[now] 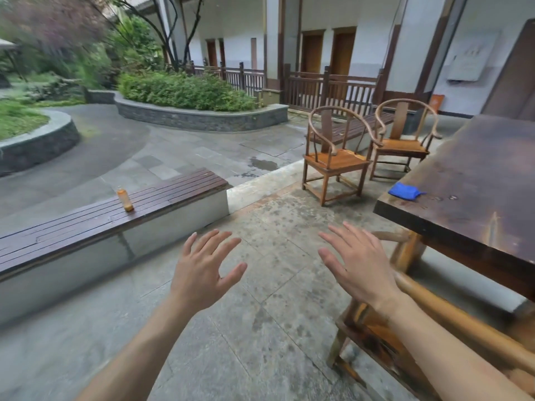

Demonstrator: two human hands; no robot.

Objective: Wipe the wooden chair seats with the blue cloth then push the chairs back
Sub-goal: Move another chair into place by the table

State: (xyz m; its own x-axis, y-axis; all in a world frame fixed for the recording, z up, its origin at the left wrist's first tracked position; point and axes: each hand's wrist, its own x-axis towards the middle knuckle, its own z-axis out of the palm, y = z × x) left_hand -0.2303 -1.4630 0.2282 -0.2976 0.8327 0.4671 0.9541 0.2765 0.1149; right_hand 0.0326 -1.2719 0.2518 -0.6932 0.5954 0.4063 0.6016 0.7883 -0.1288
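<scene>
A blue cloth (404, 191) lies bunched on the near left corner of a dark wooden table (474, 175). Two round-backed wooden chairs stand away from the table on the paving: the nearer chair (335, 157) and the farther chair (404, 140), both with bare orange-brown seats. A third wooden chair (405, 314) is tucked partly under the table at the lower right, below my right arm. My left hand (202, 270) and my right hand (359, 267) hover over the stone floor, palms down, fingers spread, holding nothing.
A long slatted wooden bench (86, 218) on a white base runs along the left, with an orange bottle (125, 199) standing on it. Behind lie curved stone planters (202, 117), a dark wooden railing (333, 88) and another bench behind the chairs.
</scene>
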